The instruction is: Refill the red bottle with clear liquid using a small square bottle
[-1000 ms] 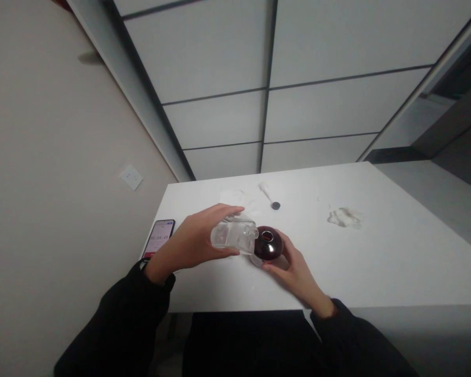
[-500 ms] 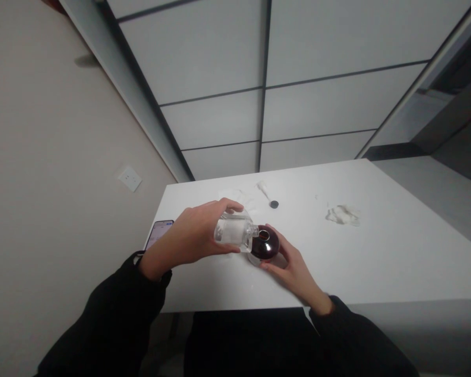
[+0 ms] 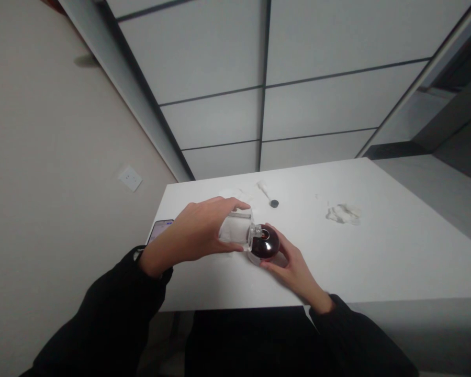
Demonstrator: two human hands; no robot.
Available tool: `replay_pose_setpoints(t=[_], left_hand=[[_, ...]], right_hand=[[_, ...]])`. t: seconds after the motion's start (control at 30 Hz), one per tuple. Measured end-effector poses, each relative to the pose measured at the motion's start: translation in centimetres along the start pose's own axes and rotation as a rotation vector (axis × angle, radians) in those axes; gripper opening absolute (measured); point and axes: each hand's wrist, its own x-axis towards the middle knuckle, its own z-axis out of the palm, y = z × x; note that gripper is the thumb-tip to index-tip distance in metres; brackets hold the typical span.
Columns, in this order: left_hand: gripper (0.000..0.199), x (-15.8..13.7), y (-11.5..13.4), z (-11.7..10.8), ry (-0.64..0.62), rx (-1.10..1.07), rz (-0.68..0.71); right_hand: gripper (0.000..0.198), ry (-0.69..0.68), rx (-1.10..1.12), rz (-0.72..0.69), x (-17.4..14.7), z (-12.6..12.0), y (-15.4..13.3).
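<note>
A clear glass bottle (image 3: pixel 236 230) lies tilted on its side in my left hand (image 3: pixel 198 230), which is closed around it. Its narrow neck points right, over the round opening of a dark red, dome-topped container (image 3: pixel 265 248). Whether liquid runs between them is too small to tell. Wrapped round the red container's right side, my right hand (image 3: pixel 292 264) keeps it on the white table. Behind them lies a small dark cap (image 3: pixel 273 203) with a whitish, slender piece (image 3: pixel 263 187) beside it.
A crumpled white tissue (image 3: pixel 343 213) lies on the white table (image 3: pixel 384 251) to the right. Partly behind my left wrist is a phone (image 3: pixel 159 229). Pale panelled doors (image 3: pixel 220 125) stand behind the table, and a wall with a socket (image 3: pixel 130 179) is at left.
My left hand has shifted slightly right with the clear bottle, bringing its neck further over the red container's opening. The right hand and the container have stayed in place.
</note>
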Motion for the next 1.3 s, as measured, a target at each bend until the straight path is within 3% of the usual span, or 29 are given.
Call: replay_pose_setpoints(t=[1.3], left_hand=[[0.067, 0.1, 1.0, -1.6, -0.038, 0.166, 0.069]], right_hand=[[0.086, 0.002, 0.016, 0.055, 0.1, -0.1, -0.4]])
